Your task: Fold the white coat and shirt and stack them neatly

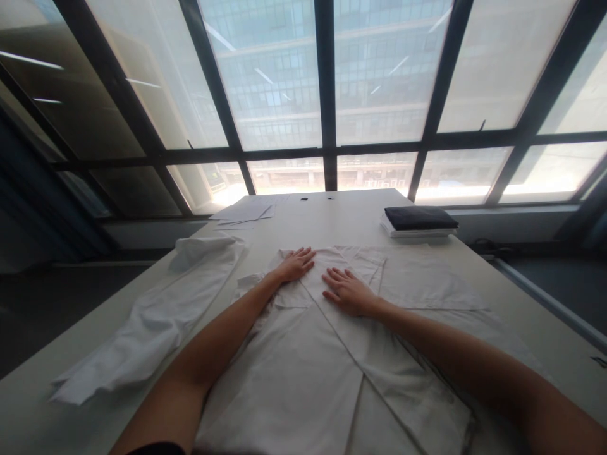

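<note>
I have both hands laid on the white garment, which is spread over the middle of the surface [327, 221] directly in front of me. The left hand [296, 264] rests palm down near the far end, fingers extended and pointing away and to the right. The right hand [349, 292] is just beside it, a little nearer to me, also palm down, with its fingers pointing away and to the left. Both are open and flat; I see no cloth pinched in either, and a narrow gap separates them.

The garment [303, 354] has its long axis running away from me, from the bottom of my view up to just past the fingertips. I cannot tell for certain which end is the collar. A straight edge crosses it on a slant, from between the hands down toward my near right, passing left of the right forearm. A flat white panel [422, 278] reaches out to the right past the right hand; whether it belongs to the same piece, I cannot tell.

Left of the left arm lies a crumpled white cloth [161, 322], long and narrow, its axis slanting from near left to far right. Beyond it I have some loose papers [244, 212] by the far left edge. On the far right sits a folded black cloth [420, 218] on top of folded white cloth [420, 233].
</note>
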`<state>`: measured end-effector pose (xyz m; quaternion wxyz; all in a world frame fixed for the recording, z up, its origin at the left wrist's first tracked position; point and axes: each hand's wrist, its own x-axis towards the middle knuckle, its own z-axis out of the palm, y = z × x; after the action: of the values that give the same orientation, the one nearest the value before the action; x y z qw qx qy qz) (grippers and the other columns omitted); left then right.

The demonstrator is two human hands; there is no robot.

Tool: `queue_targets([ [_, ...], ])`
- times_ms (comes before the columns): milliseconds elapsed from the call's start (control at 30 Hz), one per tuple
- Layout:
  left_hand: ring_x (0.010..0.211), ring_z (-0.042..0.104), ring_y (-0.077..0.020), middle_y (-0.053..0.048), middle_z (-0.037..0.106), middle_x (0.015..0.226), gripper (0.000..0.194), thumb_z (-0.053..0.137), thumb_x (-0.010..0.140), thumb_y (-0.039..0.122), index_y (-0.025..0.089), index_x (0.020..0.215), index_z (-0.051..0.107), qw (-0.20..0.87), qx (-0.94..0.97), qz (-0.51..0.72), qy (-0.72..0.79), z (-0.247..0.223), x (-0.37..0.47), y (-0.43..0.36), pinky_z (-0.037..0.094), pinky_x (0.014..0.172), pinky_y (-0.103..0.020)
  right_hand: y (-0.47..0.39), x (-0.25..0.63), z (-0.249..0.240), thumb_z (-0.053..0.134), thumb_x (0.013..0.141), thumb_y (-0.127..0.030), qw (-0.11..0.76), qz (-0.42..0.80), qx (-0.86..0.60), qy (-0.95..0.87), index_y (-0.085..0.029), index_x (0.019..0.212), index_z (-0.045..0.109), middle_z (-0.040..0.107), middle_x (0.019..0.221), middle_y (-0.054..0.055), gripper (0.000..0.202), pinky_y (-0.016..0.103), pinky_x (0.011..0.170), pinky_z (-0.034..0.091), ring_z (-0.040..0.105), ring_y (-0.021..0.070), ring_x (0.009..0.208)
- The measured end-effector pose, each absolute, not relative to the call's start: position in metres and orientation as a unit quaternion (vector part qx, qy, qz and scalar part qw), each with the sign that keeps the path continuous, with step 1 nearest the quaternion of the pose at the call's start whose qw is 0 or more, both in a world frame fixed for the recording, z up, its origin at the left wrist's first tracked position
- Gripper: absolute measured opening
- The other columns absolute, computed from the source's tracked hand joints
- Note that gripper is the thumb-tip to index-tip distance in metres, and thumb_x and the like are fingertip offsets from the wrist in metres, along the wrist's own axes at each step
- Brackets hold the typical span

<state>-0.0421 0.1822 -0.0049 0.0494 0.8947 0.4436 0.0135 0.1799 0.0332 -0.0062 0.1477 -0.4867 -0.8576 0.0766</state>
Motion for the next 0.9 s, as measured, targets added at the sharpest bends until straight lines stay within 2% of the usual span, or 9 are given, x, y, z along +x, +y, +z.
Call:
queue_targets([
  [133,0.15,0.018,-0.0269,-0.007,0.02,0.163,0.061,0.022,0.101,0.051,0.025,0.156,0.029,0.053,0.895,0.015,0.443,-0.007,-0.043,0.184,0.013,0.12,-0.052,0.037,0.178,-0.014,0.039,0.1,-0.047,0.153,0.052,-0.558,-0.814,-0.009,0.148,0.041,0.032,0.158,0.019,0.062,0.045,0.12,0.016,0.025,0.0284,0.148],
  [267,0.151,0.017,-0.0263,-0.006,0.021,0.163,0.061,0.022,0.101,0.052,0.027,0.155,0.029,0.05,0.896,0.019,0.441,-0.007,-0.043,0.184,0.013,0.12,-0.051,0.038,0.179,-0.014,0.041,0.098,-0.044,0.154,0.051,-0.576,-0.802,-0.007,0.147,0.041,0.032,0.157,0.021,0.061,0.045,0.12,0.017,0.024,0.0288,0.148],
  [433,0.151,0.018,-0.0265,-0.006,0.021,0.163,0.061,0.022,0.101,0.052,0.026,0.155,0.029,0.049,0.896,0.017,0.441,-0.003,-0.042,0.181,0.013,0.12,-0.051,0.033,0.184,-0.001,0.043,0.098,-0.045,0.15,0.079,-0.467,-0.868,-0.014,0.148,0.044,0.034,0.158,0.016,0.058,0.045,0.12,0.017,0.025,0.0253,0.148],
  [567,0.151,0.017,-0.0262,-0.005,0.021,0.163,0.061,0.021,0.1,0.053,0.027,0.156,0.028,0.049,0.895,0.017,0.443,-0.002,-0.042,0.18,0.014,0.12,-0.05,0.029,0.186,0.005,0.04,0.1,-0.05,0.138,0.105,-0.381,-0.908,-0.021,0.151,0.04,0.03,0.16,0.01,0.058,0.042,0.121,0.014,0.022,0.0215,0.149],
  [767,0.15,0.019,-0.0263,-0.006,0.023,0.163,0.061,0.023,0.1,0.051,0.026,0.155,0.03,0.048,0.895,0.016,0.443,-0.002,-0.041,0.179,0.014,0.12,-0.05,0.035,0.18,-0.008,0.037,0.1,-0.05,0.147,0.065,-0.518,-0.84,-0.012,0.151,0.038,0.03,0.159,0.016,0.063,0.046,0.12,0.014,0.022,0.0261,0.149],
  [900,0.15,0.019,-0.0265,-0.006,0.023,0.163,0.06,0.023,0.101,0.051,0.026,0.155,0.03,0.047,0.895,0.017,0.442,-0.002,-0.042,0.179,0.014,0.12,-0.05,0.039,0.179,-0.013,0.039,0.099,-0.046,0.15,0.053,-0.554,-0.817,-0.009,0.149,0.041,0.033,0.158,0.018,0.062,0.044,0.12,0.016,0.024,0.0271,0.148],
])
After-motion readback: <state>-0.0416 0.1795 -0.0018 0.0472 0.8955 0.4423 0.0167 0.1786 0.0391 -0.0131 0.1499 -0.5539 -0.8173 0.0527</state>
